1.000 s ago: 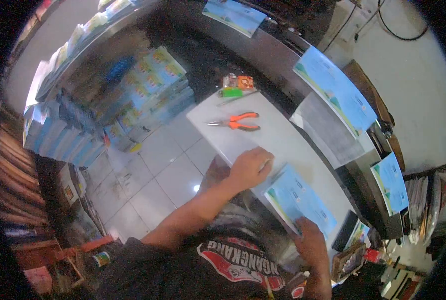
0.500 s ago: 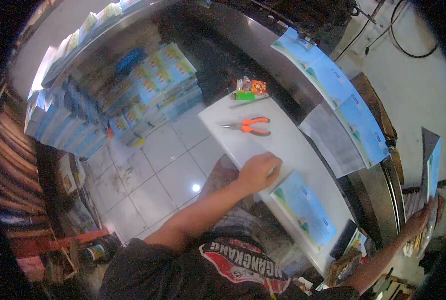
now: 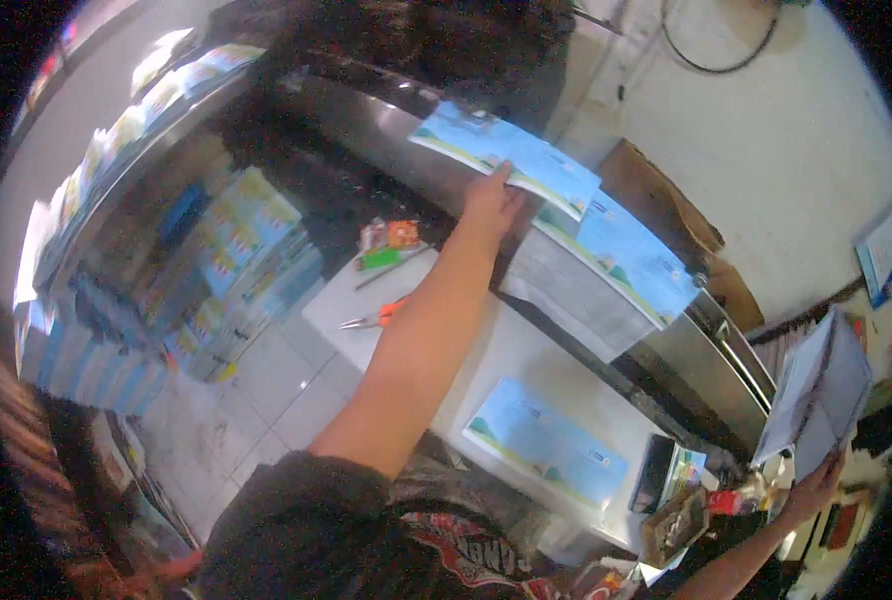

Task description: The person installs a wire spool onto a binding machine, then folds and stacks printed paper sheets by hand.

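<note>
My left hand (image 3: 493, 198) reaches to the near edge of a blue printed sheet (image 3: 546, 165) on the metal machine ledge, its fingers pinched at that edge. A second blue printed sheet (image 3: 636, 250) lies beside it, with a grey printed sheet (image 3: 576, 290) hanging below. Off to the right, my right hand (image 3: 816, 487) is closed on the lower edge of a sheaf of paper sheets (image 3: 816, 390), held tilted up with a pale side showing. Another blue printed stack (image 3: 546, 440) lies flat on the white bench, below my left forearm.
Orange-handled pliers (image 3: 371, 318) lie on the white bench (image 3: 456, 350), partly behind my forearm. Small boxes and a green item (image 3: 378, 259) sit at its far end. A phone (image 3: 654, 472) rests near the right end. Booklet stacks (image 3: 241, 235) stand at left.
My left hand has moved from above the bench up to the blue sheet on the ledge and taken its edge. The sheaf in my right hand has turned, showing its pale side. The view has shifted.
</note>
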`<action>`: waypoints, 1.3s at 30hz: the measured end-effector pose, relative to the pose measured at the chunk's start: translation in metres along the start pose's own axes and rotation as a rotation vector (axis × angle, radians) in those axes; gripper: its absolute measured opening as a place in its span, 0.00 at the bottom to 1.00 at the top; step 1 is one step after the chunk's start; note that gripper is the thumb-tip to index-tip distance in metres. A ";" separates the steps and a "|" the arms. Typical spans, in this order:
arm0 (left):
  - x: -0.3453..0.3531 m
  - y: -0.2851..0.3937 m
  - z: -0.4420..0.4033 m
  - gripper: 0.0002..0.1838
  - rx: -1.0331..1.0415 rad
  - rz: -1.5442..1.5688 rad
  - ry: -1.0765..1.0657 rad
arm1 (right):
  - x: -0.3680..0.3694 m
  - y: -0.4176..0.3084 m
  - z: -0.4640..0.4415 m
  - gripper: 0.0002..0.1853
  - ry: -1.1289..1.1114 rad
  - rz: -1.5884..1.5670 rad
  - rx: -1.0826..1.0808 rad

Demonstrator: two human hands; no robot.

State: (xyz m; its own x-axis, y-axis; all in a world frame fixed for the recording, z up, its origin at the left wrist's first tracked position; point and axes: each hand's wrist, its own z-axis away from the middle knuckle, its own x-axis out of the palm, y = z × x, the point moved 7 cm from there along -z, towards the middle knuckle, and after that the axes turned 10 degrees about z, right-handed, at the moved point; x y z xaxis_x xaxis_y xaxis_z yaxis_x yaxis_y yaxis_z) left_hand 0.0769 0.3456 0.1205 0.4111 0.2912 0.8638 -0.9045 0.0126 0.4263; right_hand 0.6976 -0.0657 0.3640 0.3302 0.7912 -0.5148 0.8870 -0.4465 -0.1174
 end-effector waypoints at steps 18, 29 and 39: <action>-0.086 -0.017 0.302 0.22 -0.188 -0.288 -0.243 | 0.123 -0.095 -0.049 0.18 0.086 0.094 -0.354; -0.130 0.011 0.348 0.16 -0.128 -0.459 -0.185 | 0.215 -0.080 0.140 0.21 -0.515 -0.007 -0.575; -0.015 -0.070 0.389 0.22 -0.065 -0.775 -0.793 | -0.034 -0.325 0.229 0.49 -1.385 -1.058 -0.290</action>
State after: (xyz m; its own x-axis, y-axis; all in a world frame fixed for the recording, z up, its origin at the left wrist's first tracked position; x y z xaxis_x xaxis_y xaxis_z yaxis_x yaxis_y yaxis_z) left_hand 0.1778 -0.0318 0.1820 0.8027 -0.5115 0.3067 -0.3664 -0.0172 0.9303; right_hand 0.3241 -0.0429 0.2256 -0.7245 -0.3054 -0.6179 0.5939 0.1786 -0.7845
